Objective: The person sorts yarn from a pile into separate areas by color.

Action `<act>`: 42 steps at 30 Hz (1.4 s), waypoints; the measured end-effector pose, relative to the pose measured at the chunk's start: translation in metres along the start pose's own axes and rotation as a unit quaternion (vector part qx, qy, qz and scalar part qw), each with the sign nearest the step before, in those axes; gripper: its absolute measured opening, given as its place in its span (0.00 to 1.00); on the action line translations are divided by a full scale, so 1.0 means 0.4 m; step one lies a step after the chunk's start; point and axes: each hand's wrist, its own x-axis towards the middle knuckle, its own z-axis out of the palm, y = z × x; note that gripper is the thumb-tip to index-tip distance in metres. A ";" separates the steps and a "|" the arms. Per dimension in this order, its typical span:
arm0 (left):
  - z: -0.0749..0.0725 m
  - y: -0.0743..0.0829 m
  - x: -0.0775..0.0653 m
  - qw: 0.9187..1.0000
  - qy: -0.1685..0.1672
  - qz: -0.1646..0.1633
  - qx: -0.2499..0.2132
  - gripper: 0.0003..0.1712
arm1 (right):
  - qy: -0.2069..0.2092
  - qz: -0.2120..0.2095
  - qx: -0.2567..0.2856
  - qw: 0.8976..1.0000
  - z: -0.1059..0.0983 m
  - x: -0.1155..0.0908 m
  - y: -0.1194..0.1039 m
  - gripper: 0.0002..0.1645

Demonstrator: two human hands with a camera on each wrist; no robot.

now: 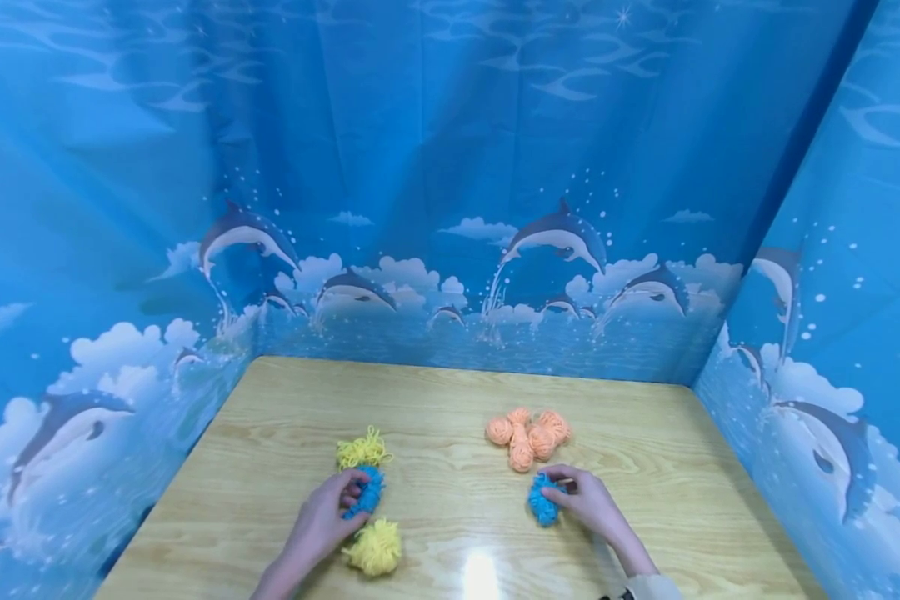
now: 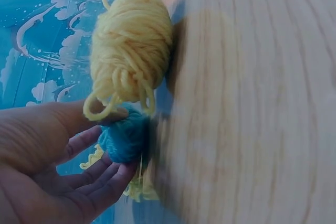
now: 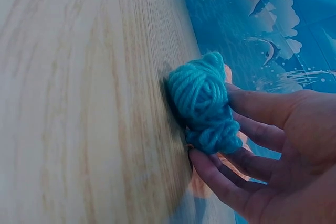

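Observation:
My left hand holds a blue yarn ball between thumb and fingertips, at the left of the table. In the left wrist view that blue ball is partly hidden behind a yellow yarn ball with loose loops. Two yellow yarn balls flank it in the head view, a loopy one behind and a fluffy one in front. Further right, my right hand grips another blue yarn ball. The right wrist view shows thumb and fingers at the sides of this wound blue ball.
Several peach yarn balls lie clustered behind my right hand. The wooden table ends at a blue dolphin-print curtain at the back and both sides. A bright light reflection falls near the front middle.

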 end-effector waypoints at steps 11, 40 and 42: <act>-0.020 0.014 0.004 0.999 0.018 -0.025 -0.021 0.23 | 0.000 -0.001 0.000 1.000 -0.001 0.002 0.000 0.18; -0.015 0.081 0.039 0.988 0.051 -0.011 -0.143 0.13 | 0.009 -0.017 0.007 1.000 -0.007 -0.010 0.004 0.17; -0.010 0.092 0.042 0.987 0.050 -0.006 -0.150 0.13 | 0.009 -0.015 0.008 1.000 -0.007 -0.010 0.005 0.17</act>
